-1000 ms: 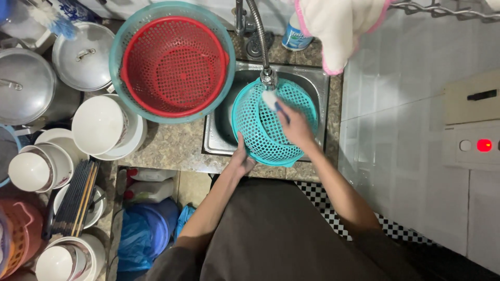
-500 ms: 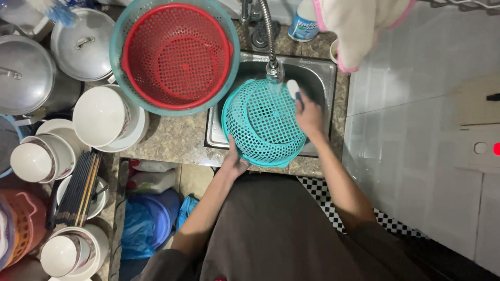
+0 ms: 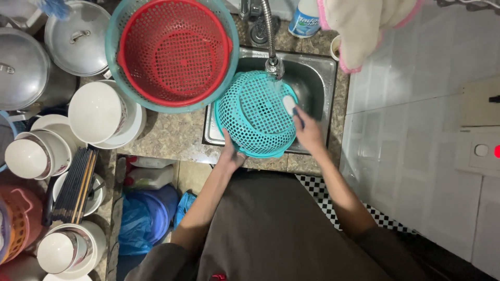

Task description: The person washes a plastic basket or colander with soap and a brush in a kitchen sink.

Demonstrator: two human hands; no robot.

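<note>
A teal perforated basket (image 3: 255, 115) is tilted over the steel sink (image 3: 312, 73), under the faucet (image 3: 271, 47). My left hand (image 3: 230, 153) grips the basket's near rim. My right hand (image 3: 308, 130) presses a small white sponge (image 3: 289, 104) against the basket's right edge.
A red basket nested in a teal one (image 3: 174, 52) stands on the stone counter (image 3: 172, 136) left of the sink. White bowls (image 3: 99, 112), cups, chopsticks (image 3: 75, 184) and steel pot lids (image 3: 75, 36) crowd the left. A bottle (image 3: 304, 18) and cloth (image 3: 364, 26) sit behind the sink.
The teal basket has been turned and shifted left, tilting more on edge. My right hand with the sponge moved from the basket's inside to its right rim.
</note>
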